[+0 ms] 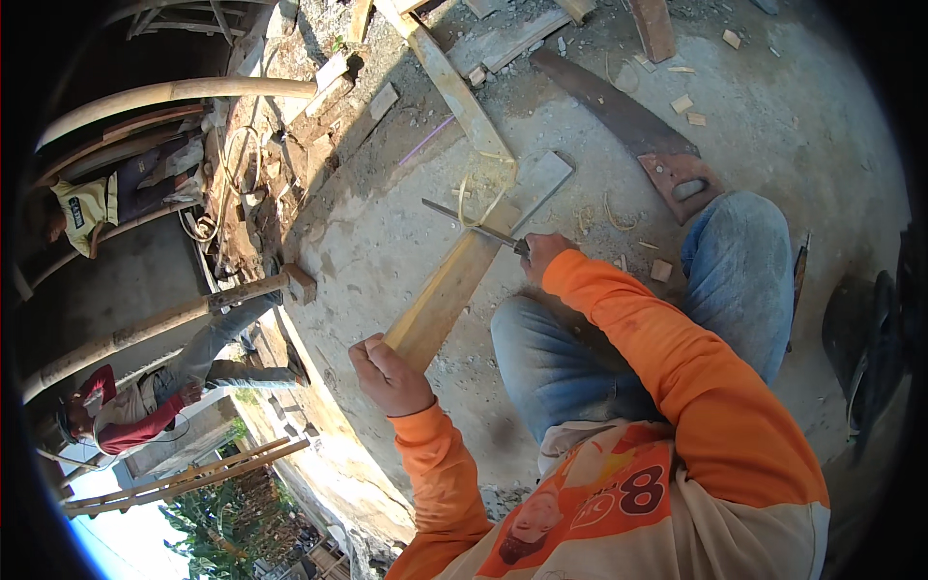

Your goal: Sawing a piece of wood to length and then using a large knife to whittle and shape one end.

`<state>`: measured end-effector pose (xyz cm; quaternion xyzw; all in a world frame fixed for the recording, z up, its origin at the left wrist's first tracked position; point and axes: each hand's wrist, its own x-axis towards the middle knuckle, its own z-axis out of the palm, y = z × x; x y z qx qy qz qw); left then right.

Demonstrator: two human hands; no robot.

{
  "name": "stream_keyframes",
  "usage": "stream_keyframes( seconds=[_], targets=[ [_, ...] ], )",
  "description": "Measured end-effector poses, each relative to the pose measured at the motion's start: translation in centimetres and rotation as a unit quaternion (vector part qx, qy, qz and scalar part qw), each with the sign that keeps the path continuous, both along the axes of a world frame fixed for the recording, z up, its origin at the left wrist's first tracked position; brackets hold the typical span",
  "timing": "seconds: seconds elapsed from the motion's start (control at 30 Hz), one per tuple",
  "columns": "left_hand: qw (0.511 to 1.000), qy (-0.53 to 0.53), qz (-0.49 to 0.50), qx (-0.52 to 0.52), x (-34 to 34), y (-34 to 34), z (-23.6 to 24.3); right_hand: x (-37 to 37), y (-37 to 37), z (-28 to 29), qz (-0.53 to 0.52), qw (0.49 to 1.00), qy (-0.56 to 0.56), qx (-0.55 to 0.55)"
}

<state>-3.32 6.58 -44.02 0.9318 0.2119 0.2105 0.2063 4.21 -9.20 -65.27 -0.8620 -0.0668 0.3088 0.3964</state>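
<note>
My left hand [391, 372] grips the near end of a tapering wooden board [452, 295], which slants away from me. My right hand [549, 254] is closed on the dark handle of a long blade [454, 215]. The blade lies across the upper part of the board, where a thin curled shaving [466, 198] rises. A pale plank [543, 182] lies on the concrete beyond that part.
A rusty handsaw [628, 130] rests near my right knee. Scraps, shavings and a long timber [454, 97] lie on the concrete floor [793, 145]. At left are poles [155, 319], rubble and two other people [135, 416] [87, 208]. A dark object [855, 338] sits far right.
</note>
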Motion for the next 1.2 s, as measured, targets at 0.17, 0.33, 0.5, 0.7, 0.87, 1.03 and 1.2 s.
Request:
stream_keyframes(
  seconds=[0.17,0.33,0.5,0.7,0.87,1.03,1.2],
  targets=[
    [0.999,0.012,0.028,-0.025,-0.6,-0.2,0.5,-1.6,1.7,8.3,0.072,0.991,-0.058,0.101],
    [1.000,0.013,0.000,0.004,0.4,-1.6,0.2,1.5,-0.8,-2.2,-0.049,0.997,0.056,-0.030],
    [0.999,0.015,0.026,-0.023,-0.5,-1.0,0.9,-1.0,1.5,7.7,0.051,0.986,-0.104,0.120],
    [1.000,0.002,0.014,0.001,-1.1,-0.8,0.6,-0.4,0.7,2.4,0.019,0.999,0.026,-0.002],
    [1.000,0.006,0.018,-0.005,-0.6,-1.3,0.7,-1.8,1.5,5.2,0.013,0.994,-0.066,0.091],
    [1.000,0.001,-0.003,0.004,-1.4,-0.9,0.2,-0.2,1.4,-0.1,-0.025,1.000,0.009,0.006],
    [1.000,0.000,0.007,-0.008,-0.6,-1.4,0.6,-1.3,1.1,2.7,0.010,0.992,-0.105,0.068]
  ],
)
